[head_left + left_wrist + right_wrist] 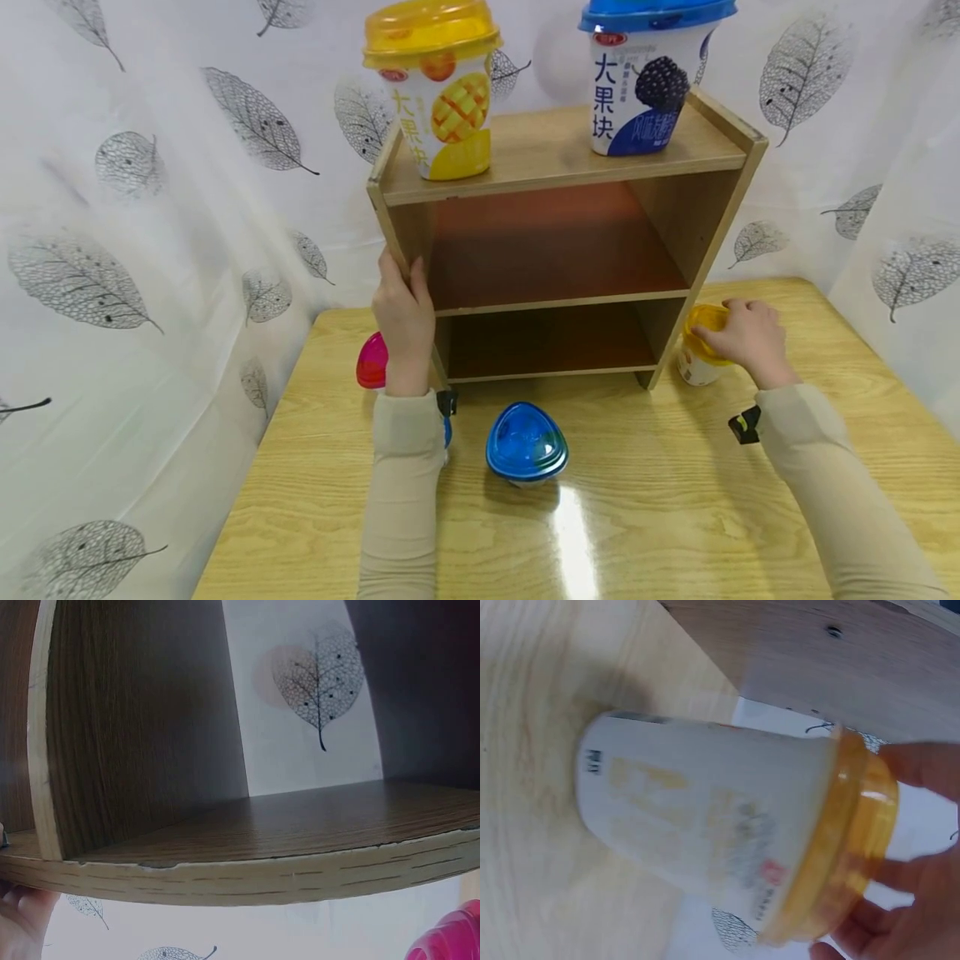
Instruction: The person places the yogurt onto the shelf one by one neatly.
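My left hand [405, 321] grips the left side panel of a small wooden shelf [562, 302], fingers wrapped over its edge. Part of that hand shows at the lower left of the left wrist view, against the board. To the right of the shelf, my right hand [750, 337] holds a yellow-lidded yogurt cup [705, 802] by its lid. In the right wrist view, thumb and fingers spread around the yellow lid [855, 832], and the cup's base is right at the tabletop. The shelf's two compartments hold nothing in the head view.
On the shelf top stand a yellow mango yogurt cup [450, 100] and a blue blackberry one [637, 92]. A blue-lidded cup [527, 443] is on the table in front. Another blue lid [447, 430] and a pink-lidded cup [371, 362] are partly behind my left arm. Leaf-patterned curtain [187, 208] surrounds the table.
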Motion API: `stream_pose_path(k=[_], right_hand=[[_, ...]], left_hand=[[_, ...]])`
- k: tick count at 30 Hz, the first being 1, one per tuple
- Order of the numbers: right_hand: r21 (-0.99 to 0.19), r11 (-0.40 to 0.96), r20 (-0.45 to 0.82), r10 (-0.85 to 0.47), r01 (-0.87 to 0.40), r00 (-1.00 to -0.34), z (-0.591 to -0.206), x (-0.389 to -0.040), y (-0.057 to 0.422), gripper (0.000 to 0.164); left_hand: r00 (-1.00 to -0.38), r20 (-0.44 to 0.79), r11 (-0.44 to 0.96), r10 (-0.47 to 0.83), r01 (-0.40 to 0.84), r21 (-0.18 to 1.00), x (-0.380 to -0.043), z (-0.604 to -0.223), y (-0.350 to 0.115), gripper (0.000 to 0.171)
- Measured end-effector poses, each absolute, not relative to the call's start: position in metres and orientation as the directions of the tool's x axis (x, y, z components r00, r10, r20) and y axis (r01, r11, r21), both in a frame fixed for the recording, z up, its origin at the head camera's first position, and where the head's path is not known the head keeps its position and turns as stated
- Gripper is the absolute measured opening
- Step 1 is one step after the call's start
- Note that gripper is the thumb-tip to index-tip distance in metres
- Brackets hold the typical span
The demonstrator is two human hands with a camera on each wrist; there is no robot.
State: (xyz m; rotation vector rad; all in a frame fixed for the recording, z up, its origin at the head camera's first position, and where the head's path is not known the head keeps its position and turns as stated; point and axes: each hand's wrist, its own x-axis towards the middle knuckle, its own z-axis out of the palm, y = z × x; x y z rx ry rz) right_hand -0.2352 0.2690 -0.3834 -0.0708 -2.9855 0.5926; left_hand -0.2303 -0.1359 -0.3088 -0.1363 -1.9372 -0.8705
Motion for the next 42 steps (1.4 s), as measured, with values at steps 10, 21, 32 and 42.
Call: stream_pose_path(k=[10, 21, 32, 42], right_hand=[[-0.341, 0.929, -0.028, -0.164, -0.144, -0.986, -0.374, -0.236, 0.271, 0.057], [-0.382, 0.916, 0.007, -0.131, -0.124, -0.991, -0.375, -0.229, 0.265, 0.052], [-0.326, 0.945, 0.038, 0.053, 0.038, -0.998, -0.384, -0.224, 0.256, 0.079], [-0.390, 0.910, 0.067, -0.121, -0.138, -0.990, -0.379, -0.225, 0.258, 0.046]], left_hand=[[-0.515, 0.817, 0.739, -0.259, 0.439, 0.511, -0.230, -0.309, -0.136, 0.034], [-0.527, 0.809, 0.737, -0.261, 0.432, 0.519, -0.231, -0.310, -0.136, 0.034], [-0.526, 0.809, 0.739, -0.264, 0.428, 0.520, -0.231, -0.310, -0.135, 0.033], [-0.527, 0.807, 0.737, -0.267, 0.428, 0.523, -0.231, -0.309, -0.135, 0.034]])
